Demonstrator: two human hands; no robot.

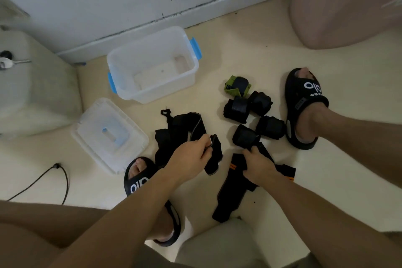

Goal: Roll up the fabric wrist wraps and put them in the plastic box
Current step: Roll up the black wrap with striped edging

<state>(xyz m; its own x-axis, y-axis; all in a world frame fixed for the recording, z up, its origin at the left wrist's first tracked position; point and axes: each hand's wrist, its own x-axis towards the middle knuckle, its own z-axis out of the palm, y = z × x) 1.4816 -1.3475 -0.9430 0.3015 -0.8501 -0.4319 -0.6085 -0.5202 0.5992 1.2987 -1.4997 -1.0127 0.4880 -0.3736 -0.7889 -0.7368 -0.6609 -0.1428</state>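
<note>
Head view: a black wrap [214, 155] is pinched by the left hand [191, 155]; another wrap [233, 189] on the floor is gripped by the right hand [258, 164]; rolled wraps [253, 111] are piled beside the empty plastic box [152, 65]; rolling should probably be kept tight.

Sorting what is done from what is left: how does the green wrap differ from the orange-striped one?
The green wrap is rolled into a compact bundle; the orange-striped wrap lies unrolled, stretched along the floor. The green one sits untouched beside the rolled black wraps; the striped one is gripped by the right hand. Both are on the floor, outside the box.
</note>
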